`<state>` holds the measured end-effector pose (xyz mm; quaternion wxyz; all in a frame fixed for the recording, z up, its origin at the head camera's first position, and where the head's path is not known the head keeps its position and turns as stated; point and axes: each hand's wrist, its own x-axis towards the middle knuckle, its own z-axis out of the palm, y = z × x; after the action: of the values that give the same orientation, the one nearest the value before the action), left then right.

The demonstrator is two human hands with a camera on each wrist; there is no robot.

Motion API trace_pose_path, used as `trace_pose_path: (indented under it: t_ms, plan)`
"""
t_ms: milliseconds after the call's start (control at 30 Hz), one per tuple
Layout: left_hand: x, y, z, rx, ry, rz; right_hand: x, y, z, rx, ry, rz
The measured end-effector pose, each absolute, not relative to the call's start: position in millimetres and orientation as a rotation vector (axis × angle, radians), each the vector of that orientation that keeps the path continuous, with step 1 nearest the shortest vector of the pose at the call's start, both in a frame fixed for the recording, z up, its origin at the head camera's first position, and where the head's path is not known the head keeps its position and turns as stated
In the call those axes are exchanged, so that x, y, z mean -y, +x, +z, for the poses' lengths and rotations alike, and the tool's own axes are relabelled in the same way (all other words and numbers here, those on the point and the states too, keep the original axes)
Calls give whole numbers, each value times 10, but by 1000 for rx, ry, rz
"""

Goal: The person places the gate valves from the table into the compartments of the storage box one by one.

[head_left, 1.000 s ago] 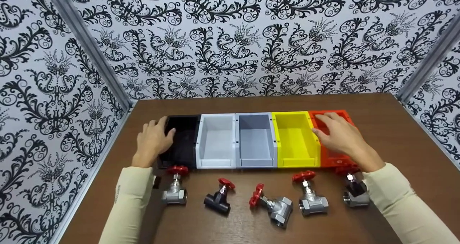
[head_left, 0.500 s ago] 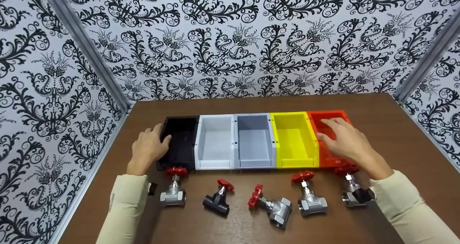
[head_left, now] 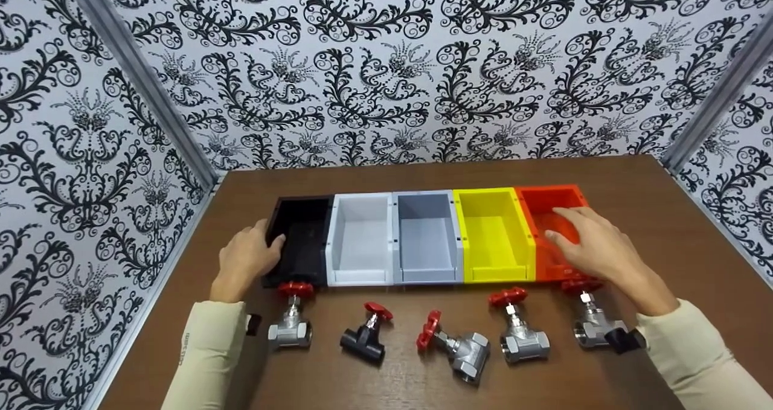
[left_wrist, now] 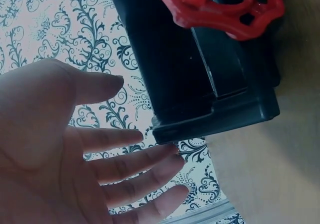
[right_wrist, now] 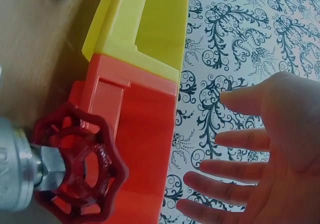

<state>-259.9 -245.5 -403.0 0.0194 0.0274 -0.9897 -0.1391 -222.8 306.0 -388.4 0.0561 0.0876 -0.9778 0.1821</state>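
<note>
My left hand [head_left: 244, 254] is at the outer left side of the black bin [head_left: 305, 244], thumb over its rim. In the left wrist view its fingers [left_wrist: 135, 184] are extended and spread near the bin's corner, with nothing held. Over the red bin [head_left: 552, 191] at the other end is my right hand [head_left: 595, 244], palm down. The right wrist view shows its fingers [right_wrist: 220, 188] loosely spread and holding nothing. A metal valve [head_left: 291, 331] with a red handwheel lies before the black bin. Another metal valve [head_left: 595, 326] lies before the red one, near my right sleeve.
White [head_left: 362, 275], grey [head_left: 429, 274] and yellow [head_left: 504, 273] bins stand between the end bins in one row. In front lie a black valve [head_left: 364, 340] and two metal valves [head_left: 470, 352] [head_left: 525, 342], all with red handwheels. Patterned walls [head_left: 386, 96] enclose the brown table [head_left: 398, 392].
Both hands have drawn back toward the front. The left has shifted slightly left and the right slightly right, its fingers moving off the red bin's far rim. The valves keep their places.
</note>
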Motion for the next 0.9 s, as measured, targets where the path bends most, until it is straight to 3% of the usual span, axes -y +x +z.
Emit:
trace_pose_path:
  t_ms: [900]
  plan:
    - [2523, -2579, -4183, 2996, 65, -443, -3387, -2067, -4055, 2960, 139, 689]
